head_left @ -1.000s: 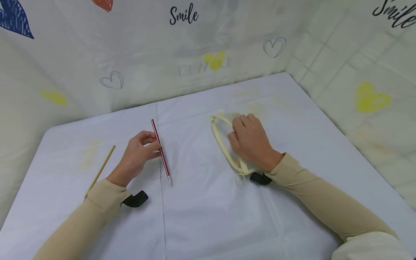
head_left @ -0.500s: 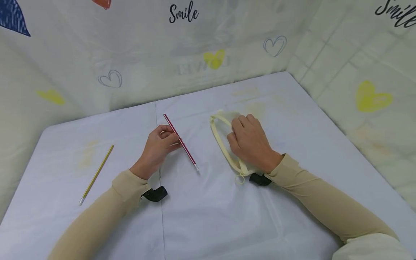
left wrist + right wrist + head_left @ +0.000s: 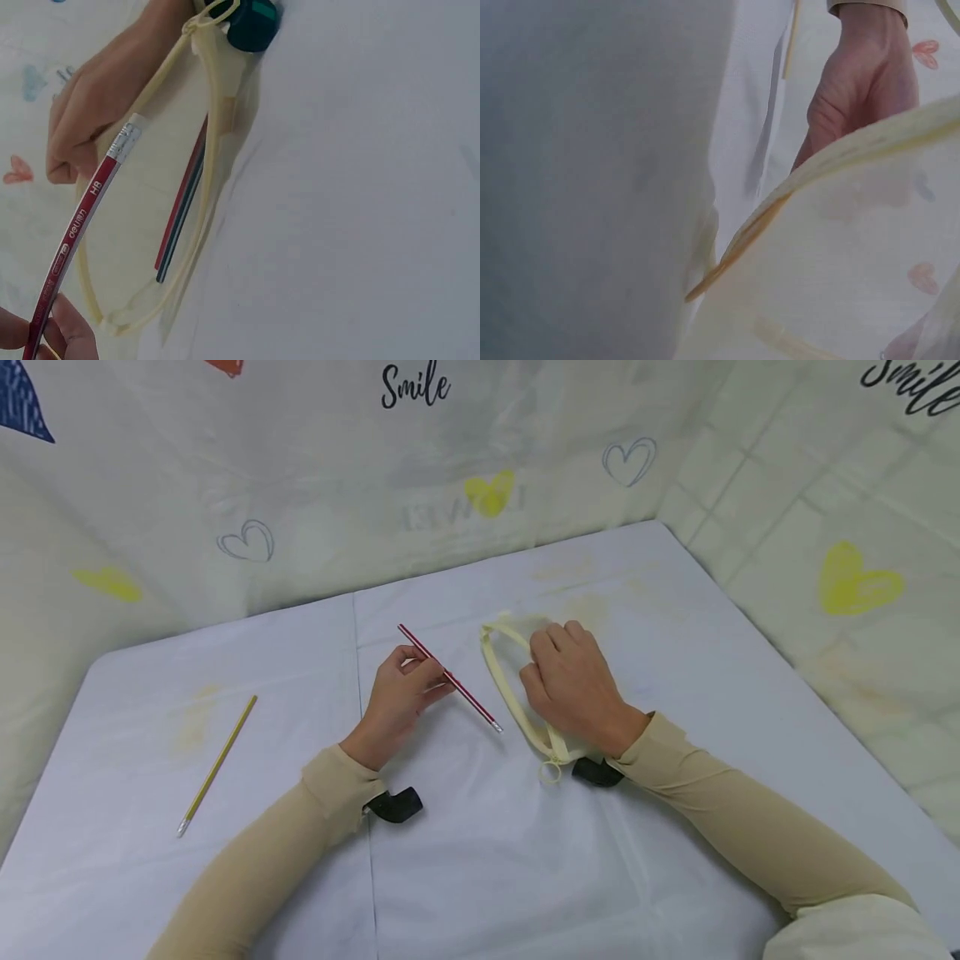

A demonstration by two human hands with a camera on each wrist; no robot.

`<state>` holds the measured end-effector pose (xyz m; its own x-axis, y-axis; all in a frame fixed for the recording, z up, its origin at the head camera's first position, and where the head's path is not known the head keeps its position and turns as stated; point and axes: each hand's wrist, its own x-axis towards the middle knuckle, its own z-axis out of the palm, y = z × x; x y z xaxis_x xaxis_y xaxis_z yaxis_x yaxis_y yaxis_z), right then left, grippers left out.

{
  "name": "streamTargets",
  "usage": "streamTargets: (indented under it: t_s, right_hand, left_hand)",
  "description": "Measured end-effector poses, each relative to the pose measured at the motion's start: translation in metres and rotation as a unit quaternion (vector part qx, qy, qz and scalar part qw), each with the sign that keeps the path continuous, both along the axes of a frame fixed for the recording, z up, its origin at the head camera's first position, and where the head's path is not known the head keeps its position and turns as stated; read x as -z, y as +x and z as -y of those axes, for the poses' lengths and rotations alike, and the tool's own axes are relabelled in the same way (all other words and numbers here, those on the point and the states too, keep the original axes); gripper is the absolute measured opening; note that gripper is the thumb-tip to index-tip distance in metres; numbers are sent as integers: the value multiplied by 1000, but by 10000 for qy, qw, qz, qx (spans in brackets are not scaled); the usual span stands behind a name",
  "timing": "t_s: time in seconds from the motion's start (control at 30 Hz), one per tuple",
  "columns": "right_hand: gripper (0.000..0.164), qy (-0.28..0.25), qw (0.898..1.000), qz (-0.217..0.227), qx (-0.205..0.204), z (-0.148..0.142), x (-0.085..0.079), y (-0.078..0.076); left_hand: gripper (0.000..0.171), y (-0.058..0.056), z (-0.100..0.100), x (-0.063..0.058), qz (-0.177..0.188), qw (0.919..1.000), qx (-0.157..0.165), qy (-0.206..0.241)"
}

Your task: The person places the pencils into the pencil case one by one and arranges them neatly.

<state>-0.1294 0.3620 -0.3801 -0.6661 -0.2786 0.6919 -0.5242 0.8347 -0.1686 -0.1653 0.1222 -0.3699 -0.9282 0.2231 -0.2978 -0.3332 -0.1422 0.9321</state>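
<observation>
Between thumb and fingers, my left hand [image 3: 396, 703] pinches a red striped pencil [image 3: 472, 699], eraser end towards the pouch. In the left wrist view that pencil [image 3: 79, 225] is lettered HB, and its white eraser overlaps the pouch opening. My right hand [image 3: 573, 687] grips the far edge of a pale yellow, see-through zip pouch [image 3: 500, 687], whose mouth gapes towards the left hand. Inside the pouch lie a red pencil [image 3: 180, 196] and a dark pencil [image 3: 179, 219]. The right hand's fingertips are hidden behind its knuckles in the head view.
A yellow pencil [image 3: 217, 766] with an eraser end lies on the white-covered table [image 3: 480, 877] at left. A ring pull [image 3: 551, 772] hangs from the pouch's near corner. Black devices sit at both wrists. Printed sheeting [image 3: 322, 468] walls the back and sides.
My left hand has moved right with the red pencil, close to the pouch, and the pencil has turned so its eraser end points more rightward. The right hand and pouch stay nearly still.
</observation>
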Motion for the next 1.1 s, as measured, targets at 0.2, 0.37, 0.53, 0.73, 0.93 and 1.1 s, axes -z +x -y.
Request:
streamTargets:
  t_s: [0.2,0.37,0.53,0.73,0.93,1.1]
  right_hand:
    - [22,-5,9999,103,-3,0,-2,1]
    - [20,27,9998,144,97,1,-3,2]
    - [21,44,9997,158,166,1,-3,2]
    - [21,14,9995,233,204,1,-3,2]
    - [22,111,9993,315,190,0,-5,3]
    - [22,129,9991,334,207,0,-6,3]
  left_hand:
    - [19,2,-16,2,-9,9998,128,161]
    - [20,3,-28,4,-25,9995,151,287]
    - [21,3,-38,6,4,9990,217,380]
    - [23,4,-46,9,61,9983,278,501]
    - [24,6,-51,14,184,9976,356,561]
    - [25,6,-55,17,260,9973,368,574]
